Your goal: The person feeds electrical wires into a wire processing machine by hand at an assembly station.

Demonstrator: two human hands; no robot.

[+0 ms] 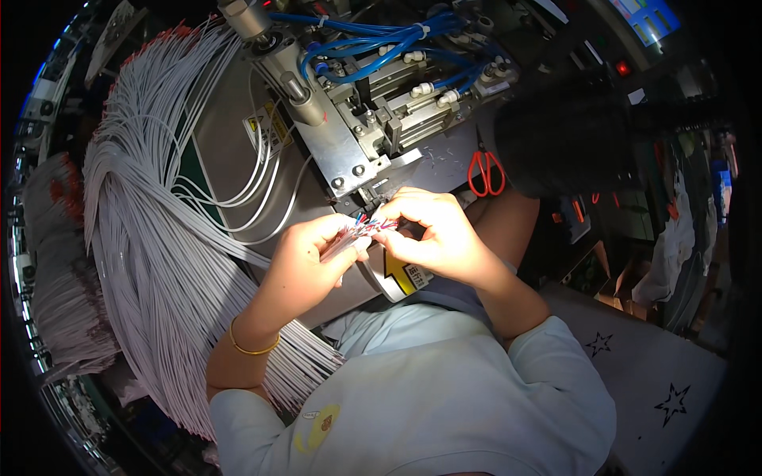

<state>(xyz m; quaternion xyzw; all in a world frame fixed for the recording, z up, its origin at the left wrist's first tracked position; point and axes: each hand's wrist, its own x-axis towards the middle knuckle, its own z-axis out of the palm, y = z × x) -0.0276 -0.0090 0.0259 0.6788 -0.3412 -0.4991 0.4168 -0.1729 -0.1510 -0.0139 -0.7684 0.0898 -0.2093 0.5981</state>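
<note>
White cables (340, 245), coloured cores (363, 227) already bared, sit clasped in the left hand (305, 258) and pinched by the right hand (432, 230) before the machine (337, 155), the big bundle (147, 230) seemingly left to handle.

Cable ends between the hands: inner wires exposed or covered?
Exposed: red and blue inner wires show between the left hand and right hand.
</note>
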